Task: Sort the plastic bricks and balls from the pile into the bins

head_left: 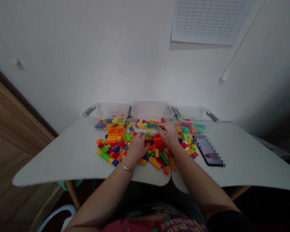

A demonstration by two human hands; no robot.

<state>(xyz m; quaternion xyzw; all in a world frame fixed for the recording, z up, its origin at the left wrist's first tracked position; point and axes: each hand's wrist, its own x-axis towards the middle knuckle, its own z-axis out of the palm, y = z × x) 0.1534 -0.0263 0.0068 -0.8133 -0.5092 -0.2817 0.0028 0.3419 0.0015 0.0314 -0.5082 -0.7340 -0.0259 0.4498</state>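
A heap of colourful toy building bricks (155, 162) spreads over the white table. My right hand (169, 134) is above the back of the heap, its fingertips pinching the right end of a long teal brick (151, 125). That brick lies level in front of the middle clear bin (152, 111). My left hand (138, 146), with a bangle at the wrist, rests over the middle of the heap. Its fingers are apart and reach down among the bricks near a small green one (147, 138). Part of the heap is hidden beneath both hands.
The left clear bin (111, 109) holds mixed coloured pieces, and the right clear bin (193, 112) holds rounded ones. Several bricks show inside the middle bin. A phone (209, 151) lies right of the heap. A wall stands behind the bins, with a printed sheet (207, 22) on it.
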